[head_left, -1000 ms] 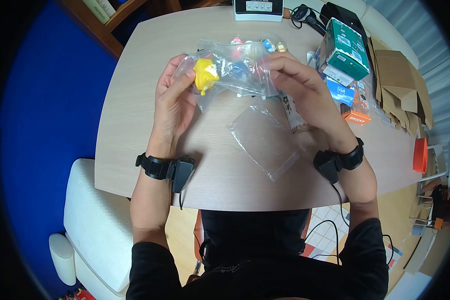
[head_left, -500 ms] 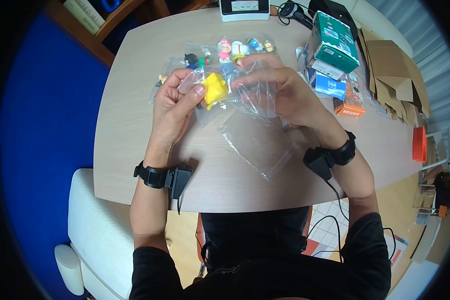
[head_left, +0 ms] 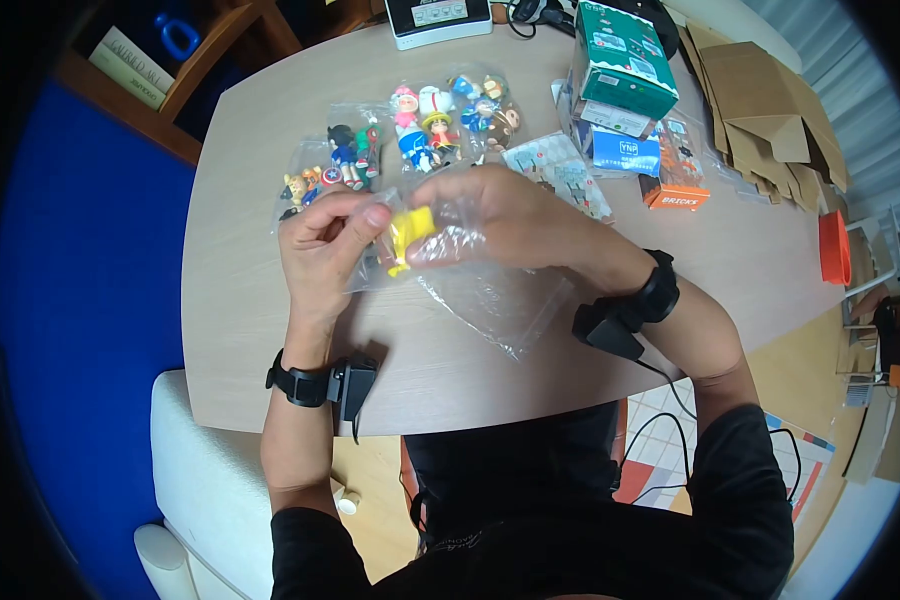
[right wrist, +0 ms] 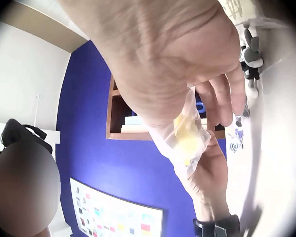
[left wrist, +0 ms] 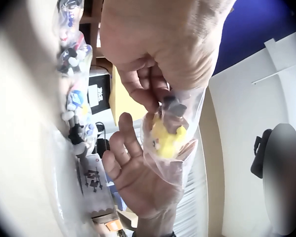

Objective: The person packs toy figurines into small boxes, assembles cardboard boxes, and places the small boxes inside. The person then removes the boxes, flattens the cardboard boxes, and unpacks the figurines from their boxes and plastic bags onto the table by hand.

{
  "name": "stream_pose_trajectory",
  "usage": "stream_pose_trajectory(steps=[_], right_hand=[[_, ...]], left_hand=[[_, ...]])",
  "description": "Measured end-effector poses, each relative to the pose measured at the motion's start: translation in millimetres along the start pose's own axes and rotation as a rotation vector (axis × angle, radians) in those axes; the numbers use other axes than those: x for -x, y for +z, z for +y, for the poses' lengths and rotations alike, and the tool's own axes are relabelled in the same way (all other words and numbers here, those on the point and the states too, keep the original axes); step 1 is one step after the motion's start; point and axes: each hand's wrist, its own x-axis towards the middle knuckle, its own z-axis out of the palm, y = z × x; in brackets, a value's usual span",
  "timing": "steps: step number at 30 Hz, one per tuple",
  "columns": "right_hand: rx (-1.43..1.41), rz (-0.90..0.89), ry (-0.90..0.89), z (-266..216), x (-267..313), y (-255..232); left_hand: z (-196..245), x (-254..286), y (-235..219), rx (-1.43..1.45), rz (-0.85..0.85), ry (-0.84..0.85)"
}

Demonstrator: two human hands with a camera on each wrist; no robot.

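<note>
Since a second ago, the right hand (head_left: pixel 520 215) has come in from the bag's right edge toward the left hand (head_left: pixel 320 245), and the clear bag (head_left: pixel 460 245) has bunched between them. At far left on the pale surface (head_left: pixel 260 320) lies a bagged cluster of small figures (head_left: pixel 305 185), one bearing a round red, white and blue shield. Just in front of it, the left hand's grip is a pinch on the clear bag, thumb uppermost. Next comes a dark-haired figure (head_left: pixel 342 150) in another bag, behind that hand. Inside the pinched bag, held above the surface between both hands, is the yellow figure (head_left: pixel 410 235). Beyond it sit pink and white bagged figures (head_left: pixel 420 105). Against the bag's right side, the right hand's grip is loose, fingers extended rather than clenched. Below lies a flat transparent bag (head_left: pixel 515 310). Farther right come a patterned sheet (head_left: pixel 560 170), a green box (head_left: pixel 625 60) above a blue box (head_left: pixel 625 152), an orange box (head_left: pixel 675 195) and folded brown paper (head_left: pixel 755 110).
</note>
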Motion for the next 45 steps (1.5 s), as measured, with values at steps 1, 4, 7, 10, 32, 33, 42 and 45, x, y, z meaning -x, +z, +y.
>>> stream_pose_trajectory(steps=[1, 4, 7, 10, 32, 33, 42, 45], right_hand=[[-0.002, 0.002, 0.001, -3, 1, 0], [-0.038, -0.189, 0.166, -11, 1, -2], [0.053, -0.243, 0.186, -9, 3, -5], [0.164, -0.182, 0.107, -14, 4, -14], [0.760, 0.376, -0.218, 15, -4, -47], [0.758, 0.375, -0.219, 12, -4, -48], [0.562, 0.393, -0.178, -16, 5, -58], [0.622, 0.366, -0.163, -24, 9, -61]], left_hand=[[-1, 1, 1, -0.001, -0.002, -0.002], [-7, 2, 1, -0.069, 0.003, 0.033], [-9, 3, 0, -0.120, 0.029, 0.060], [-10, -2, -10, -0.055, 0.100, 0.022], [-6, -17, -16, 0.350, 0.328, 0.016], [-8, -16, -16, 0.340, 0.289, 0.013], [30, 14, 23, -0.237, 0.025, -0.212], [34, 46, 37, -0.238, -0.092, -0.339]])
